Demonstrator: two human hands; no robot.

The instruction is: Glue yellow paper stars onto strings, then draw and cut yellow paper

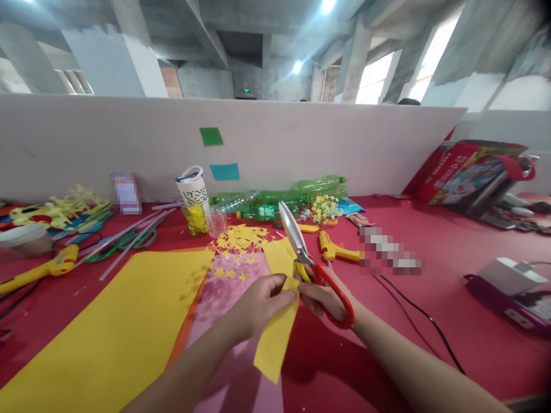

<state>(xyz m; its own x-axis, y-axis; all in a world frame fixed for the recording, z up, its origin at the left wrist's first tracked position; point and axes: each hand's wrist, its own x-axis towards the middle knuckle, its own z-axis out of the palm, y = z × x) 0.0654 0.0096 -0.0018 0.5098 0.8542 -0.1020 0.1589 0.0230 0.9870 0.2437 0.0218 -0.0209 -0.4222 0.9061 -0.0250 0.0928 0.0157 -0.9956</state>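
My left hand [264, 301] pinches a strip of yellow paper [275, 344] near its upper end, and the strip hangs down toward me. My right hand [321, 292] is wrapped round a pair of scissors [297, 235] with red handles, its blades pointing up and away. A small yellow piece [302, 271] shows at the base of the blades, close to my right fingers. Both hands are almost touching above the table. Beyond them lie many small yellow paper stars [241, 238], some on a pink sheet [239, 315].
Large yellow paper [116, 310] covers the left. Green plastic bottles [279, 198] lie along the white partition [279, 132]. One yellow glue gun [338, 249] is right of the scissors, another glue gun [55, 264] far left. A black cable [430, 318] crosses the red tabletop [430, 258].
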